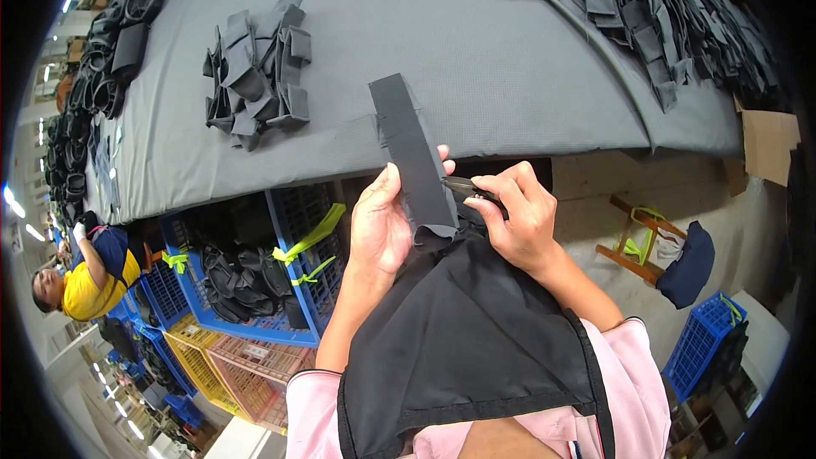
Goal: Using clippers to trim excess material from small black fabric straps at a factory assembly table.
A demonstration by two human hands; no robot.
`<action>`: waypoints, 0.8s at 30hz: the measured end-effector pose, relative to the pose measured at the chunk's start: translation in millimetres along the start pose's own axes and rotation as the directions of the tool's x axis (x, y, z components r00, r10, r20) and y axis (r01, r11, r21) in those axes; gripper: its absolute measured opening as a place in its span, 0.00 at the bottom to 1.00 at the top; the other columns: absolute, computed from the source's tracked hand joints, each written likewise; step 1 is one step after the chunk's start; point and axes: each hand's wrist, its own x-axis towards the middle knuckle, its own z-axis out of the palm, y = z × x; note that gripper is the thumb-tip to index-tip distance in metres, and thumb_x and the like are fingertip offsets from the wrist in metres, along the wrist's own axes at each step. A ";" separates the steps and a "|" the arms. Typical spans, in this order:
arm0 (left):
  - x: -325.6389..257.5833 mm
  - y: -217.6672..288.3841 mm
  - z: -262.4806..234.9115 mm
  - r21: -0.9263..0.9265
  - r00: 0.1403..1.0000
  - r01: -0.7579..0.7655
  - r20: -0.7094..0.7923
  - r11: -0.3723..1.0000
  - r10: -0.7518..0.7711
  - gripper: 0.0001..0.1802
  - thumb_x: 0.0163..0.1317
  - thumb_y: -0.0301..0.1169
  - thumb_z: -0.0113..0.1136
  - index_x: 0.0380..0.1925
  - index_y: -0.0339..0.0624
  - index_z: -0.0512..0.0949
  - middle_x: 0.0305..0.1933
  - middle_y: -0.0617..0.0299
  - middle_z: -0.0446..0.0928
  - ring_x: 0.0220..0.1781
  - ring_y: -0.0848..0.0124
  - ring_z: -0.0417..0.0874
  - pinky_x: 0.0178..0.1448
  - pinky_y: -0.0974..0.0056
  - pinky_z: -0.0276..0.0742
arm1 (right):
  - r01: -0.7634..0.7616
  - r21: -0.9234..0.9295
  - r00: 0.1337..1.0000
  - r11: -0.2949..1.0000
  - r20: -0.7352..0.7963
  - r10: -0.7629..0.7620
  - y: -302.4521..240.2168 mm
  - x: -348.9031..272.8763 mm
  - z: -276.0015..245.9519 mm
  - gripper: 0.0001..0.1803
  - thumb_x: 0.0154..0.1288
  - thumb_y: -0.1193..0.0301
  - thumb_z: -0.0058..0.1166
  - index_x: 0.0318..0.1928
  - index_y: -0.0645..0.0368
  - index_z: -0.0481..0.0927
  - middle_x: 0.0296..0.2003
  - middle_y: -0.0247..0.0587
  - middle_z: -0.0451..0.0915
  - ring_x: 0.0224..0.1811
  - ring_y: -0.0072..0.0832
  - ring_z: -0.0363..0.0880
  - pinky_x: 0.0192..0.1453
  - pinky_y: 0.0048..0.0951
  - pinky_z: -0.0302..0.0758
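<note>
My left hand point(379, 225) is closed on a long dark grey fabric strip point(410, 140), thumb on the near face and fingers behind it. The strip's far end reaches over the edge of the cloth-covered table, and its near end curls beside my black apron point(459, 331). Loose threads stick out along its sides. In my right hand point(520, 214) is a pair of small dark thread snips point(463, 187), gripped between thumb and fingers. Their tips meet the strip's right edge. I cannot tell whether the blades are parted.
A loose pile of grey fabric pieces point(257, 72) lies on the grey-covered table point(374, 8). More strips point(629, 17) are heaped at the far right. Below left stands a blue crate point(319, 289) of black items. A wooden stool point(642, 238) is at right; a person in yellow point(98, 276) at left.
</note>
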 end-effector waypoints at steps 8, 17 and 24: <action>-1.1 -0.6 -2.7 0.068 0.999 0.017 -0.049 0.998 -0.014 0.23 0.71 0.37 0.41 0.56 0.27 0.66 0.60 0.43 0.69 0.59 0.56 0.74 0.60 0.56 0.74 | -0.399 0.388 0.917 0.831 0.184 0.355 0.4 -7.1 -0.6 0.10 0.48 0.78 0.64 0.34 0.63 0.79 0.27 0.37 0.70 0.23 0.25 0.70 0.26 0.25 0.70; -1.2 -1.1 -3.0 0.105 0.998 -0.004 -0.069 0.994 0.011 0.22 0.70 0.37 0.42 0.53 0.29 0.68 0.56 0.47 0.73 0.56 0.59 0.76 0.59 0.57 0.74 | -0.245 0.333 0.969 0.911 0.047 0.244 -8.3 7.7 -7.7 0.10 0.48 0.78 0.64 0.33 0.62 0.78 0.25 0.35 0.69 0.22 0.23 0.68 0.24 0.25 0.66; 5.9 -7.8 -22.7 -0.149 0.996 0.077 -0.034 0.986 -0.083 0.14 0.69 0.36 0.44 0.35 0.38 0.74 0.39 0.56 0.76 0.46 0.63 0.77 0.54 0.58 0.72 | -0.493 0.506 0.850 0.707 0.452 0.270 -15.5 17.6 0.7 0.17 0.53 0.79 0.62 0.43 0.63 0.73 0.38 0.31 0.69 0.41 0.17 0.71 0.46 0.19 0.69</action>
